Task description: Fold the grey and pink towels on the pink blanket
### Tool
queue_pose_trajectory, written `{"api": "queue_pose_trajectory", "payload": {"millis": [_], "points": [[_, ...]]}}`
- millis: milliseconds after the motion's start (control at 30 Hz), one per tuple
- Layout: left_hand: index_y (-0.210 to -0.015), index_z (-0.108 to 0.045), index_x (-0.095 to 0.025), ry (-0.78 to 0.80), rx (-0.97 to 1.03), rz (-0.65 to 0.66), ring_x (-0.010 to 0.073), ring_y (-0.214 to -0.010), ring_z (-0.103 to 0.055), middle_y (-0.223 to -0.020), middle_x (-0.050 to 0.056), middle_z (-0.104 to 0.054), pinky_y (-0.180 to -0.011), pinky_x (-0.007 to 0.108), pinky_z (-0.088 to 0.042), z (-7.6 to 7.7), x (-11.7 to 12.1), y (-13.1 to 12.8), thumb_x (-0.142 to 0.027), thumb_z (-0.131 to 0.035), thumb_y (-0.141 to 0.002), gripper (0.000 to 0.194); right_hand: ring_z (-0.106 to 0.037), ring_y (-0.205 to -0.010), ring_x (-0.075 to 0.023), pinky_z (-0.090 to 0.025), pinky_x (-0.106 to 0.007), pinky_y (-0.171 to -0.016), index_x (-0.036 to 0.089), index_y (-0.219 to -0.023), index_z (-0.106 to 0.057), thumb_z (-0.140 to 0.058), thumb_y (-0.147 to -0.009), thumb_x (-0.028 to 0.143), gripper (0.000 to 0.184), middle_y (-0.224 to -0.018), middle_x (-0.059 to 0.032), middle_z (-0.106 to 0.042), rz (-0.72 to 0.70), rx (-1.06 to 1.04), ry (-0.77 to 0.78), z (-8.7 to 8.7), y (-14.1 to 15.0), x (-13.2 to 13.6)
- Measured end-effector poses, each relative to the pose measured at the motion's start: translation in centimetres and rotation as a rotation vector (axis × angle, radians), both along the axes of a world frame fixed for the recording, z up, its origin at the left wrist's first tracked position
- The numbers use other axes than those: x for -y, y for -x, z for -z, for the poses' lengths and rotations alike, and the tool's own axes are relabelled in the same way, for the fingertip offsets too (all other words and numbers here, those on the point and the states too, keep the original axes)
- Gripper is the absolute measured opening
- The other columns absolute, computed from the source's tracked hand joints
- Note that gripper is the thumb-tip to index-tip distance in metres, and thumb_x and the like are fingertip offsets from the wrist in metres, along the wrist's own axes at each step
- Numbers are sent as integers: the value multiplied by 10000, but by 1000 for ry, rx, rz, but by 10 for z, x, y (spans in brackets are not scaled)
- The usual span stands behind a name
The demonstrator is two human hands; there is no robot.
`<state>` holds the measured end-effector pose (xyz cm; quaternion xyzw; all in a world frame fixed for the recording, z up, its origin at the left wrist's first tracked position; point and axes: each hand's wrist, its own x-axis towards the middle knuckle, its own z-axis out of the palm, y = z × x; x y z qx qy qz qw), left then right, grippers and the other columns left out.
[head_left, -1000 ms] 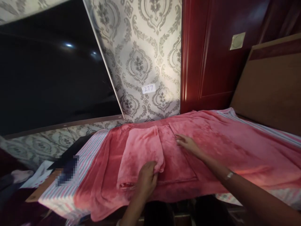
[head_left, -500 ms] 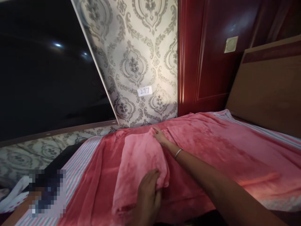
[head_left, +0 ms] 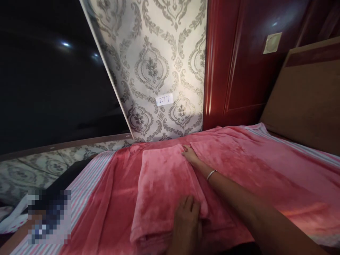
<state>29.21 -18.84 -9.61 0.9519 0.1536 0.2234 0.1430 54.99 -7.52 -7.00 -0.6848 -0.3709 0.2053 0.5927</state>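
A folded pink plush cloth (head_left: 162, 184) lies in layers on a larger pink plush blanket (head_left: 239, 166) of the same look; whether the two are one piece I cannot tell. My right hand (head_left: 190, 154), with a bracelet at the wrist, pinches the far right corner of the folded cloth. Nearer to me, my left hand (head_left: 187, 221) is curled over the cloth's near right edge, its fingertips on top. Its thumb is mostly hidden.
A large dark screen (head_left: 58, 78) stands at the left against patterned wallpaper. A paper label (head_left: 164, 99) reads 277. Red wood panelling (head_left: 247, 63) and a brown board (head_left: 310, 95) are on the right. Striped fabric (head_left: 87, 187) borders the blanket; a blurred patch covers the lower left.
Both hands have shifted to the right, and the right edge of the folded cloth has come with them. The top layer now lies wider and flatter. The view has turned slightly.
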Motion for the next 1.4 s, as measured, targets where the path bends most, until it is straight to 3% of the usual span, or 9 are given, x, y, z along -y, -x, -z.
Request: {"api": "queue_pose_trajectory", "payload": {"millis": [100, 333, 500, 600, 733, 867, 967, 1167, 1400], "points": [[-1244, -643, -184, -22, 28, 4, 318, -1174, -593, -1276, 146, -655, -1038, 489, -510, -5, 4, -7, -39, -510, -615, 660, -632, -946, -198, -528, -294, -824, 167, -1322, -560, -587, -732, 168, 590, -1066, -78, -687, 66, -22, 25, -5, -6, -1], [-1208, -663, -157, -79, -82, -16, 365, -1188, -595, -1273, 175, -657, -1041, 562, -498, 12, 11, -18, -66, -539, -689, 541, -642, -1016, -232, -529, -314, -868, 166, -1214, -604, -604, -685, 140, 530, -1103, -81, -695, 66, -14, 77, -10, 6, 22], [-1319, -598, -171, 6, -85, 100, 360, -1286, -543, -1382, 168, -599, -1103, 569, -453, -19, 24, -3, -127, -616, -737, 583, -601, -1165, -270, -490, -372, -1010, 158, -1364, -527, -579, -651, 99, 718, -1297, -114, -632, 48, -4, 88, -19, 22, 54], [-1275, -623, -219, 68, -2, 102, 309, -1274, -566, -1349, 125, -633, -1122, 568, -432, -43, 15, 19, -182, -598, -826, 452, -563, -1235, -289, -452, -400, -1080, 165, -1403, -513, -589, -652, 111, 757, -1346, -116, -608, 13, -4, 110, -17, 33, 84], [-1236, -650, -223, 24, 155, -184, 280, -1270, -575, -1293, 104, -669, -1131, 545, -418, -60, -28, 78, -142, -503, -845, 426, -552, -1270, -295, -471, -448, -1075, 161, -1517, -372, -606, -711, 205, 841, -1432, -135, -543, -80, -94, 130, 0, 51, 134], [-1354, -568, -194, 126, 79, -285, 284, -1343, -518, -1423, 117, -585, -1142, 509, -409, -60, -63, 145, -189, -569, -785, 569, -421, -1407, -270, -425, -457, -1122, 259, -1564, -289, -659, -730, 284, 913, -1571, -84, -390, -140, -162, 80, 14, 67, 176], [-1444, -472, -204, 218, 10, -333, 279, -1407, -452, -1510, 121, -501, -1160, 486, -388, -51, -65, 169, -253, -609, -807, 653, -474, -1367, -271, -474, -446, -1078, 302, -1568, -280, -691, -722, 298, 941, -1562, -67, -409, -166, -253, 79, 11, 74, 189], [-1536, -329, -202, 217, -25, -436, 307, -1488, -317, -1609, 174, -324, -1176, 489, -355, -29, -44, 149, -253, -689, -770, 847, -641, -1143, -279, -577, -418, -906, 276, -1555, -309, -696, -706, 266, 933, -1323, -116, -628, -237, -434, 81, -19, 78, 179], [-1503, -366, -187, 136, -18, -576, 398, -1469, -313, -1598, 202, -315, -1153, 574, -339, -33, -30, 112, -366, -756, -732, 882, -620, -632, -129, -546, -232, -492, 340, -1493, -340, -667, -756, 163, 825, -970, 22, -669, -343, -633, -106, -70, 91, 158]]}}
